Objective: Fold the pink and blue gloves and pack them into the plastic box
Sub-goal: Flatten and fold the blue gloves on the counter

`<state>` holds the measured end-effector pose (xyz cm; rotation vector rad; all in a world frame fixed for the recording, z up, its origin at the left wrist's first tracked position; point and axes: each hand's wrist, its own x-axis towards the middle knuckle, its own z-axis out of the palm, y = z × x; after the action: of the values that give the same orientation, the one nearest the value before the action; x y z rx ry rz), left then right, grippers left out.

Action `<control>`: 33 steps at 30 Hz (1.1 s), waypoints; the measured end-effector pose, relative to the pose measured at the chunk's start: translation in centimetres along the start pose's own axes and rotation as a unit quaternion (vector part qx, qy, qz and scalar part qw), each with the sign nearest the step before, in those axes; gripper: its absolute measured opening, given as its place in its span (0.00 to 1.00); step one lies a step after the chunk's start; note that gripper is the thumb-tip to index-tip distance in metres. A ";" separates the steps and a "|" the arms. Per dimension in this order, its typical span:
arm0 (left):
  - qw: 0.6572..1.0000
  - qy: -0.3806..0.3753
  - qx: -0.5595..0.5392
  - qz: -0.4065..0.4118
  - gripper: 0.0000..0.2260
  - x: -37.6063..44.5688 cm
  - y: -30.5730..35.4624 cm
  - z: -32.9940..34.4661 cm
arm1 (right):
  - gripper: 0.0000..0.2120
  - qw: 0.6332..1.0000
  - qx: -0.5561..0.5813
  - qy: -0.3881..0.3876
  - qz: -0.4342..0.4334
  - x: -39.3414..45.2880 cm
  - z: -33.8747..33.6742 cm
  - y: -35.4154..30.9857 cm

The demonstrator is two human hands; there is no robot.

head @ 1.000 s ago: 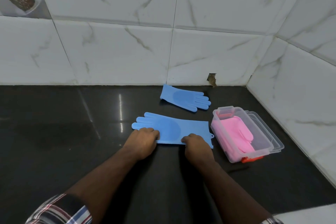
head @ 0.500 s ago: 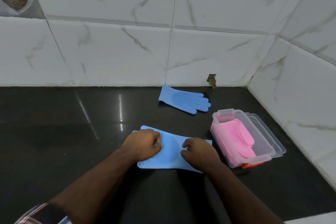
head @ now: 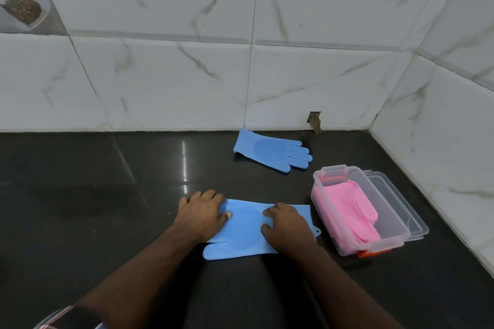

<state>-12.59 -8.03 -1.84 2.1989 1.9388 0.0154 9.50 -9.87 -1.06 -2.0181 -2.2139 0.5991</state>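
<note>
A blue glove (head: 246, 230) lies on the dark counter in front of me, its finger end turned over toward me. My left hand (head: 203, 215) presses flat on its left part and my right hand (head: 287, 226) presses on its right part, near the cuff. A second blue glove (head: 272, 152) lies flat further back, close to the wall. The clear plastic box (head: 395, 240) stands to the right with pink gloves (head: 347, 211) folded inside it.
The box's clear lid (head: 401, 200) lies under or behind the box on its right side. White marble-patterned tiled walls (head: 441, 141) close the counter at the back and right. The black counter (head: 93, 195) extends to the left.
The near blue glove was flipped over toward me, so its fingers now lie nearer me. Both hands went from gripping its near edge to pressing on top.
</note>
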 end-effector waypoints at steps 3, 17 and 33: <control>1.000 0.012 -0.001 -0.005 0.17 -0.1 0.3 -0.1 | 0.18 1.000 -0.012 0.024 -0.003 -0.2 -0.2 -0.4; 0.999 0.027 -0.007 -0.032 0.13 -0.8 2.4 -0.6 | 0.11 0.998 -0.062 -0.026 -0.003 -2.4 0.0 0.2; 0.999 0.015 -0.013 0.030 0.19 4.6 7.7 -0.8 | 0.26 0.992 0.119 0.031 0.025 4.2 -3.6 2.4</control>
<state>-4.58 -4.23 -0.36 2.2515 1.8778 0.0817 12.39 -4.83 0.60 -1.9471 -1.9571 0.7564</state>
